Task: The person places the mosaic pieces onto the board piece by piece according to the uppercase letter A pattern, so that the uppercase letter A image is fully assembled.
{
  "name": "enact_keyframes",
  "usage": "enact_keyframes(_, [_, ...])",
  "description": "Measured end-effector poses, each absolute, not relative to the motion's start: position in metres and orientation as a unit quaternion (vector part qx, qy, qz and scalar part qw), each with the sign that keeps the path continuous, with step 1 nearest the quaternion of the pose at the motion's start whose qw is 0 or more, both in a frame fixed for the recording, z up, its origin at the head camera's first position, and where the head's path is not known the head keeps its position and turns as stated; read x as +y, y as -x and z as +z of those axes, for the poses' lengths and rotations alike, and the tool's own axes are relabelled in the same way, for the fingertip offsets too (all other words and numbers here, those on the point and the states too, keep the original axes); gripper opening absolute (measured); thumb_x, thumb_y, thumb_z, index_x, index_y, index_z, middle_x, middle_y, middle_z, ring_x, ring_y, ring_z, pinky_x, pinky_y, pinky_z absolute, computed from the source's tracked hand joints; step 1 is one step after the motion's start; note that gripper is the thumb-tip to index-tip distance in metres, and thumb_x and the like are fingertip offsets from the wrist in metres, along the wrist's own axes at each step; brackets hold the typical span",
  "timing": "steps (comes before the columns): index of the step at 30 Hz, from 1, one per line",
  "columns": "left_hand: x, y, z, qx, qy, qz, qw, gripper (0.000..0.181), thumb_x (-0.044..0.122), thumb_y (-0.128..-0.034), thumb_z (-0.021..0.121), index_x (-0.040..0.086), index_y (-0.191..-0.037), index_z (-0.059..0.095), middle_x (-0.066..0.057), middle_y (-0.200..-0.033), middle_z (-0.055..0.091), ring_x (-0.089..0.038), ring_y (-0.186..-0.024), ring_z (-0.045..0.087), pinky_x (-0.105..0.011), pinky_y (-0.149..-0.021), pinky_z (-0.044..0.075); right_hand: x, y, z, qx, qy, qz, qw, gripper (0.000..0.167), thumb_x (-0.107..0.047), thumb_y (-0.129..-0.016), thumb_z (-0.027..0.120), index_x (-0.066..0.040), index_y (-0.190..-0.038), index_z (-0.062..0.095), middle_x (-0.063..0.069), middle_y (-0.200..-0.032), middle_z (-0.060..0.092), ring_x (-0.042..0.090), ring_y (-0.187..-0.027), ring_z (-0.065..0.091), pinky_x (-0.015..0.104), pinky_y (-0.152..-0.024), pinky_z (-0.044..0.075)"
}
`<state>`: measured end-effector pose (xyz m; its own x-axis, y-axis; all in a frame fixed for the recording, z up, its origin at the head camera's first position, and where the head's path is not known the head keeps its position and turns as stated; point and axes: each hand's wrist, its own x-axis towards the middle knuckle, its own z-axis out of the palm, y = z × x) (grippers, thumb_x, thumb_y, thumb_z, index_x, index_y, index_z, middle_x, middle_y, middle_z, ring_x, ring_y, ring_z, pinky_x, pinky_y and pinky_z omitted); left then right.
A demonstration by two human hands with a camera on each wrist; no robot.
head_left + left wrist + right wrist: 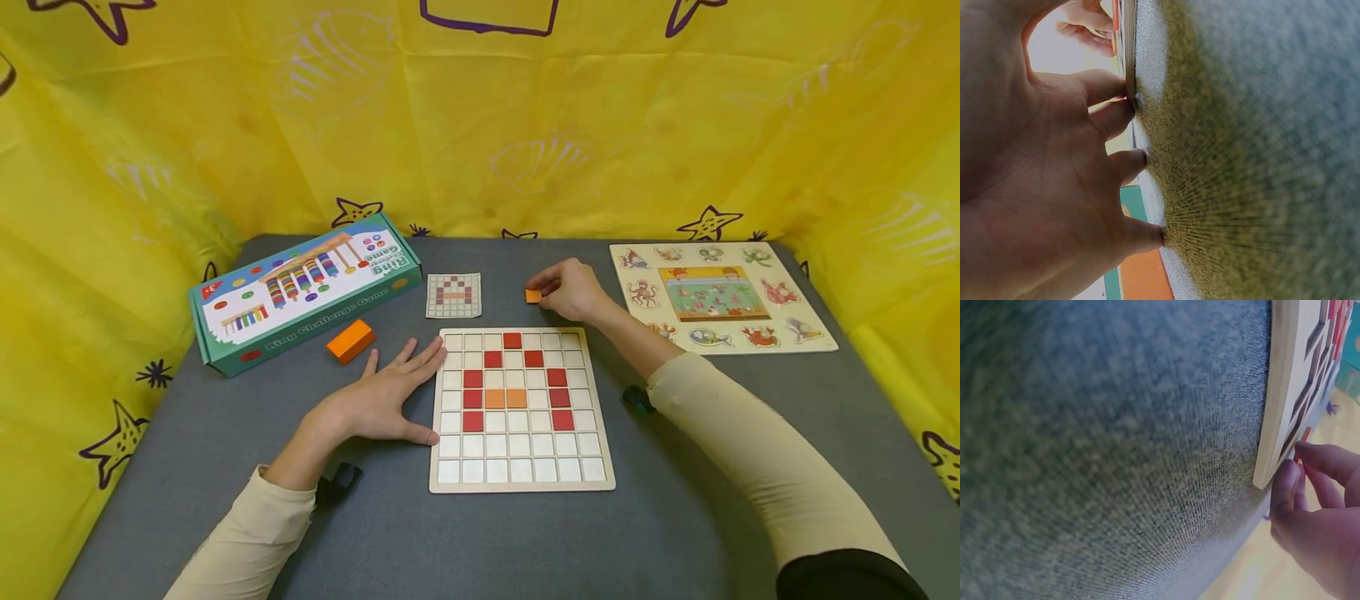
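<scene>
A wooden grid board (522, 487) lies flat on the dark grey table, with red square tiles (512, 340) set in an arch of cells. Two orange tiles (506, 399) sit side by side in its fourth row. Beyond the board's far edge, my right hand (573, 292) pinches a small orange square tile (532, 296) between thumb and fingers; the right wrist view shows its thin edge (1305, 434). My left hand (382, 400) spreads its fingers beside the board, thumb and index fingertip at its left edge. Behind the board lies a small pattern card (453, 312).
An orange block (350, 342) lies left of the board, near a green game box (307, 292). At the back right is a sea-animal puzzle board (750, 345). Yellow patterned cloth (465, 108) hangs behind and beside the table.
</scene>
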<state>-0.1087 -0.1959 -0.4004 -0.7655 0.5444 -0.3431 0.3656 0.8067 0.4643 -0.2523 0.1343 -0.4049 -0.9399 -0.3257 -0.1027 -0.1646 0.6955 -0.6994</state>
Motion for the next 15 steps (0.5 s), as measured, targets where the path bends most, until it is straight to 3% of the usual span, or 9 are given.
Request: enact_keyframes(15, [-0.196,0.108,-0.400,0.919,-0.249,0.193,0.235,0.121,0.059,-0.0794,0.085,0.021,-0.169,0.012,0.001,-0.177,-0.001,-0.040,-0.162,-0.003,-0.081,-0.116,-0.008,0.142,0.241,-0.398,0.905,0.128,-0.387,0.120,0.031,0.001,-0.090,0.074,-0.007,-0.119,0.079,0.016,-0.117,0.077,0.030,-0.105,0.069,0.038,-0.081,0.057])
